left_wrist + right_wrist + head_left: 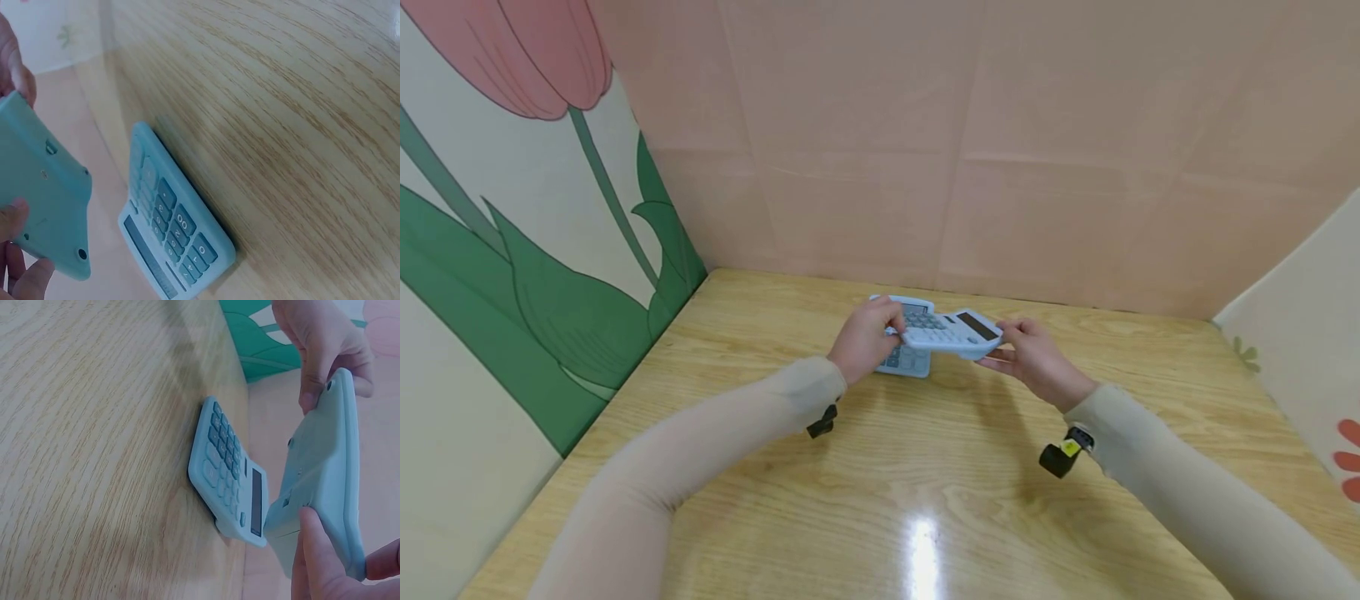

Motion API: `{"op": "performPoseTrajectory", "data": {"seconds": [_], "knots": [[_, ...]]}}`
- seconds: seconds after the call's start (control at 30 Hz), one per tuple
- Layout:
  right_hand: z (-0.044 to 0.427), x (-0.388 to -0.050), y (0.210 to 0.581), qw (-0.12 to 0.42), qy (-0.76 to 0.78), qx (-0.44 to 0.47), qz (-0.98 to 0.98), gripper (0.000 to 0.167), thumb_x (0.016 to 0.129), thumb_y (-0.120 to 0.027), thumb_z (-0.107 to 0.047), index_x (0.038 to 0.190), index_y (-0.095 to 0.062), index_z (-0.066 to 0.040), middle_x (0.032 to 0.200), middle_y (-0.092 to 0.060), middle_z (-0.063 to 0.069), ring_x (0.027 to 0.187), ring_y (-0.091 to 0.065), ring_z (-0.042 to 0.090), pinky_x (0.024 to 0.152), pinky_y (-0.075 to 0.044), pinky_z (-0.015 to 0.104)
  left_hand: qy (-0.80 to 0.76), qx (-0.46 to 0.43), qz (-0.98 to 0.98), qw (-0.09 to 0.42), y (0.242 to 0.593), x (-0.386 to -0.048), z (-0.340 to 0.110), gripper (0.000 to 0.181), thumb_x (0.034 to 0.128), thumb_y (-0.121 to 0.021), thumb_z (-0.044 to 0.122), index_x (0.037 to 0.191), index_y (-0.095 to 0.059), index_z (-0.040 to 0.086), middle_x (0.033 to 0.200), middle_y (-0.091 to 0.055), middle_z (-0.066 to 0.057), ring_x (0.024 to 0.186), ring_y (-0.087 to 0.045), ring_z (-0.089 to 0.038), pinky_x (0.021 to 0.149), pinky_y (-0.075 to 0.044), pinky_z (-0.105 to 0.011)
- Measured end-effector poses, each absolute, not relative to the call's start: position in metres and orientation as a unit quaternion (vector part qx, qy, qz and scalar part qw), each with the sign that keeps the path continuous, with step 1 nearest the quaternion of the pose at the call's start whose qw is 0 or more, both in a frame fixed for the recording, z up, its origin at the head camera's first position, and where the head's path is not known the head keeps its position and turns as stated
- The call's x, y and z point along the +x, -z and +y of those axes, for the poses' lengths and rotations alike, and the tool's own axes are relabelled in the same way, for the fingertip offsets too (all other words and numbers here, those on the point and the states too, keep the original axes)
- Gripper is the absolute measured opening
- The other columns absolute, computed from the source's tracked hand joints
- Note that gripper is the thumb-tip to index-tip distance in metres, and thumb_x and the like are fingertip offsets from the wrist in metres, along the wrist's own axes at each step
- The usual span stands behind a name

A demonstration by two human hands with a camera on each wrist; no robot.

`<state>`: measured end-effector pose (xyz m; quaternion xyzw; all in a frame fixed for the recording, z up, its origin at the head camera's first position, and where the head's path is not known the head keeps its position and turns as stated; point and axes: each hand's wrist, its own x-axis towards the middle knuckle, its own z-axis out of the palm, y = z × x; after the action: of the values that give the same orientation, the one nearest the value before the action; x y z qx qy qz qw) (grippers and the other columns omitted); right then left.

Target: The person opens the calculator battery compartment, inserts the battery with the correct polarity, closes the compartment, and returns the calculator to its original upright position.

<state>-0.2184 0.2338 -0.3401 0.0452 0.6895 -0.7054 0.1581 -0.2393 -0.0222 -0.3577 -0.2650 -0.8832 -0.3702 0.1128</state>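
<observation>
A light blue calculator (951, 333) is held in the air between both hands, its keys and dark display facing up in the head view. My left hand (867, 335) pinches its left end. At the display end, my right hand (1037, 360) grips it between thumb and fingers. The left wrist view shows the underside of this held calculator (50, 187). Below it, a second light blue calculator (219, 462) lies on the table with its keys up, partly hidden in the head view by the left hand and the held calculator.
The wood-grain table (820, 517) meets a pink backdrop (850, 167) behind the calculators. A wall panel with painted tulips (550, 250) stands on the left, a pale panel (1300, 317) on the right. Each wrist carries a small black camera (1060, 457).
</observation>
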Motion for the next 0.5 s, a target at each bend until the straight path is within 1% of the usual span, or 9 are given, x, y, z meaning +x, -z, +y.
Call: {"op": "performPoseTrajectory", "data": {"seconds": [0.1, 0.17, 0.33, 0.43, 0.5], "knots": [[0.234, -0.218, 0.34, 0.16, 0.704, 0.044, 0.691, 0.015, 0.106, -0.022, -0.017, 0.113, -0.028, -0.005, 0.157, -0.006, 0.025, 0.11, -0.052, 0.028, 0.09, -0.055, 0.028, 0.38, -0.256, -0.883, 0.1, 0.358, -0.24, -0.022, 0.025, 0.0839, -0.067, -0.008, 0.079, -0.056, 0.014, 0.092, -0.057, 0.002, 0.096, -0.059, -0.019, 0.083, -0.053, -0.027], [0.235, -0.219, 0.34, 0.159, 0.702, 0.041, 0.693, 0.016, 0.106, -0.022, -0.017, 0.114, -0.027, -0.004, 0.157, -0.005, 0.024, 0.112, -0.051, 0.029, 0.09, -0.055, 0.028, 0.396, -0.247, -0.88, 0.085, 0.358, -0.241, -0.022, 0.025, 0.0839, -0.064, -0.01, 0.083, -0.056, 0.014, 0.095, -0.057, 0.001, 0.097, -0.058, -0.02, 0.083, -0.052, -0.027], [0.236, -0.22, 0.342, 0.153, 0.696, 0.038, 0.7, 0.022, 0.105, -0.022, -0.016, 0.122, -0.025, -0.001, 0.153, -0.012, 0.028, 0.102, -0.056, 0.022, 0.088, -0.056, 0.027, 0.478, -0.204, -0.853, 0.052, 0.36, -0.247, -0.023, 0.024, 0.0831, -0.054, -0.012, 0.098, -0.056, 0.007, 0.1, -0.056, -0.003, 0.096, -0.054, -0.019, 0.081, -0.052, -0.026], [0.237, -0.22, 0.343, 0.151, 0.695, 0.041, 0.701, 0.026, 0.104, -0.022, -0.013, 0.126, -0.023, 0.0, 0.151, -0.014, 0.029, 0.099, -0.057, 0.02, 0.089, -0.056, 0.027, 0.534, -0.165, -0.828, 0.045, 0.362, -0.25, -0.023, 0.023, 0.085, -0.054, -0.008, 0.105, -0.054, 0.002, 0.101, -0.055, -0.007, 0.096, -0.055, -0.018, 0.08, -0.053, -0.026], [0.236, -0.22, 0.343, 0.151, 0.695, 0.043, 0.702, 0.029, 0.104, -0.022, -0.013, 0.129, -0.022, 0.001, 0.151, -0.015, 0.029, 0.1, -0.057, 0.02, 0.089, -0.055, 0.027, 0.565, -0.142, -0.812, 0.038, 0.362, -0.251, -0.023, 0.022, 0.0887, -0.055, -0.004, 0.11, -0.052, 0.001, 0.105, -0.056, -0.01, 0.097, -0.056, -0.02, 0.08, -0.053, -0.028]]}}
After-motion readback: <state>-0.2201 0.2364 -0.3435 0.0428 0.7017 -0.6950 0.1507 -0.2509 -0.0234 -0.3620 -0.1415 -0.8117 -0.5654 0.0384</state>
